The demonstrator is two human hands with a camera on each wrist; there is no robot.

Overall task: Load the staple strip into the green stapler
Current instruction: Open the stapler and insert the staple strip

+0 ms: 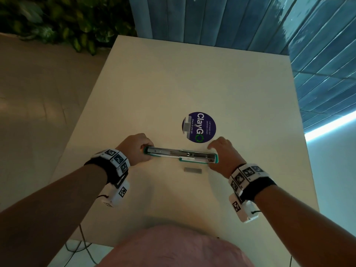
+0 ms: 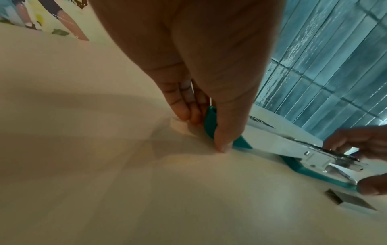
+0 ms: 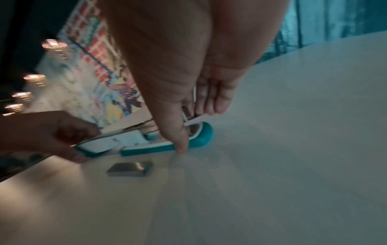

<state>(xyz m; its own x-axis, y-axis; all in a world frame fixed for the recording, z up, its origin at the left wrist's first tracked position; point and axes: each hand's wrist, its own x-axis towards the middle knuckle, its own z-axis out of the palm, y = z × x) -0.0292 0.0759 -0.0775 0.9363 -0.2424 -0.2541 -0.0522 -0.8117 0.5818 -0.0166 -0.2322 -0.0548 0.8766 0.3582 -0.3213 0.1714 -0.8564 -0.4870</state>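
Both hands hold the green-and-white plastic stapler (image 1: 181,154), one at each end, as it lies swung fully open on the cream-white rectangular table (image 1: 192,83). Left hand (image 1: 134,149): fingers curled round the stapler's left end, with the thumb (image 2: 224,137) pressed against the green edge and its tip touching the tabletop, as the left wrist view shows. Right hand (image 1: 223,155): thumb (image 3: 178,139) set against the near side of the stapler's right end and the other fingers (image 3: 217,99) reaching over the far side, so that this end is pinched between them. The stapler's two halves lie end to end in one long line, metal channel facing upward, green shell underneath. Silver metal staple strip (image 1: 193,169): flat on the table just on the near side of the stapler, toward the person, below the stapler's right half and apart from it; neither hand touches it. Round dark-blue sticker (image 1: 198,127) with white "ClayGO" lettering: on the tabletop just beyond the stapler, on its far side, near the right hand. Each wrist carries a black band with white blocks printed in black square markers (image 1: 115,160). Beyond the stapler, past the far table edge, stand blue ribbed panels (image 1: 212,22); green foliage (image 1: 57,22) fills the far left corner. Pink cloth (image 1: 173,247) on the person's body shows at the near table edge.
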